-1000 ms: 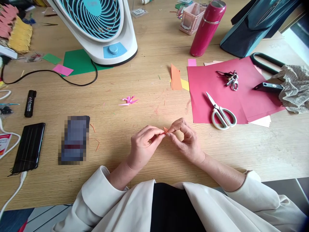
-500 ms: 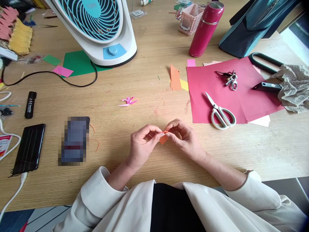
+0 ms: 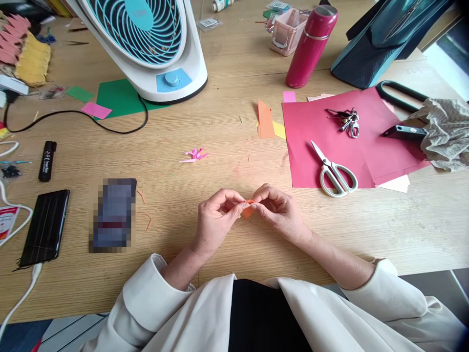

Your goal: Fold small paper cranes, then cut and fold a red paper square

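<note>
Between my two hands is a small piece of folded orange paper (image 3: pixel 248 211), held just above the wooden table. My left hand (image 3: pixel 219 217) pinches its left edge between thumb and forefinger. On the other side, my right hand (image 3: pixel 278 211) grips the upper right edge the same way. The fingertips hide part of the folds. Beyond the hands lies a small pink folded-paper figure (image 3: pixel 195 155), crane-like, with pointed ends. Farther back to the right rests a flat orange paper piece (image 3: pixel 265 119) on a yellow slip (image 3: pixel 279 130).
White-handled scissors (image 3: pixel 337 176) and keys (image 3: pixel 350 121) lie on red paper sheets (image 3: pixel 308 132) at right. A magenta flask (image 3: pixel 311 49) stands behind. A white fan (image 3: pixel 176 80) occupies the back left. Left are a black marker (image 3: pixel 47 161), a power bank (image 3: pixel 44 227) and a blurred phone (image 3: pixel 114 212).
Both hands keep their pinch on the orange paper. The right fingers have shifted slightly along its upper edge, and the view has tilted a touch.
</note>
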The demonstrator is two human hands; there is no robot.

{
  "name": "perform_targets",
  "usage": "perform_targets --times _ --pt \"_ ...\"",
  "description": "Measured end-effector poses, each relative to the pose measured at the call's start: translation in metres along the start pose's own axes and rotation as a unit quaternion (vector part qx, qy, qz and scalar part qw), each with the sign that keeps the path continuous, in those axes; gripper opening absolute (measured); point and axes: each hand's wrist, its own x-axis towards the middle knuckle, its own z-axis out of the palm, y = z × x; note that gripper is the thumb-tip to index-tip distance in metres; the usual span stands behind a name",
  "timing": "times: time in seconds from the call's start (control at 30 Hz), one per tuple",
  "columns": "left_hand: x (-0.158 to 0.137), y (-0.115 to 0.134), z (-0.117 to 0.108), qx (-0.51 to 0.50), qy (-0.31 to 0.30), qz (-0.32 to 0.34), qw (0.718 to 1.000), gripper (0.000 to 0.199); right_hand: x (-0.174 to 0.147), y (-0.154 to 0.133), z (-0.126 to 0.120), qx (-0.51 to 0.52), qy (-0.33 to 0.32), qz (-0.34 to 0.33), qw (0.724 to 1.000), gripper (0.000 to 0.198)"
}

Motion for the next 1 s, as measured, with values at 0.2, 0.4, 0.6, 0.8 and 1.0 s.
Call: perform_targets --times 0.2,0.4,0.6,0.8,1.0 --pt "-0.0009 0.0019 0.0000 0.010 0.008 0.012 1.000 0.009 0.0010 -0.0049 0.0016 -0.009 0.006 -0.041 0.999 0.019" --pt "-0.0004 0.0047 0.0003 0.025 0.011 0.024 0.999 0.006 0.0008 -0.0051 0.0032 -0.040 0.013 -0.064 0.997 0.017" --pt "-0.0015 0.0048 0.0000 0.043 0.020 0.015 0.999 0.004 0.0005 -0.0037 0.0028 -0.047 0.017 -0.080 0.996 0.013" --pt "-0.0028 0.0036 -0.0001 0.058 0.025 0.033 0.997 0.005 0.0003 -0.0048 0.0025 -0.065 0.015 -0.086 0.994 0.013" --pt "-0.0037 0.0010 0.0010 0.037 0.022 0.072 0.996 0.007 -0.0002 -0.0026 0.0021 -0.071 0.016 -0.097 0.993 0.010"
